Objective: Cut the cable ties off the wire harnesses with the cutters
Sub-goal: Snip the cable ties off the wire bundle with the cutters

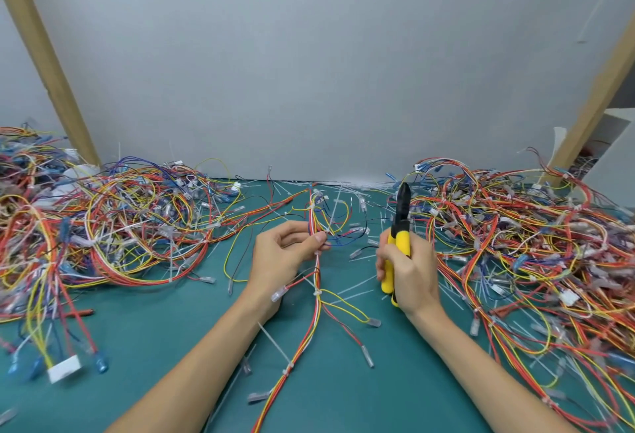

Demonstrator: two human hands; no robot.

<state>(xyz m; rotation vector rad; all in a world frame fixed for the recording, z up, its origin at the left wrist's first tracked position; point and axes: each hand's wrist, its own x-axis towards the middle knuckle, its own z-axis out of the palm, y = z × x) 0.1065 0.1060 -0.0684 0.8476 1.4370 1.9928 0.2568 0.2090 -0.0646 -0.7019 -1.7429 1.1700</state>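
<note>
Left hand (pixel 281 254) pinching the wire harness (pixel 318 281) on the green mat (pixel 165 336), right hand (pixel 410 272) clenched round yellow-handled cutters (pixel 398 226) just beside it, blades seemingly closed, pointing up.

Bare forearms reach forward. Left hand (pixel 285 255) pinches the wire harness (pixel 318 278) between thumb and fingertips; right hand (pixel 410 272), fingers curled, grips the cutters (pixel 401 226) upright.

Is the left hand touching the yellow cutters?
Apart. The head view shows the left hand pinching a harness, the cutters in the right hand, green mat between.
</note>
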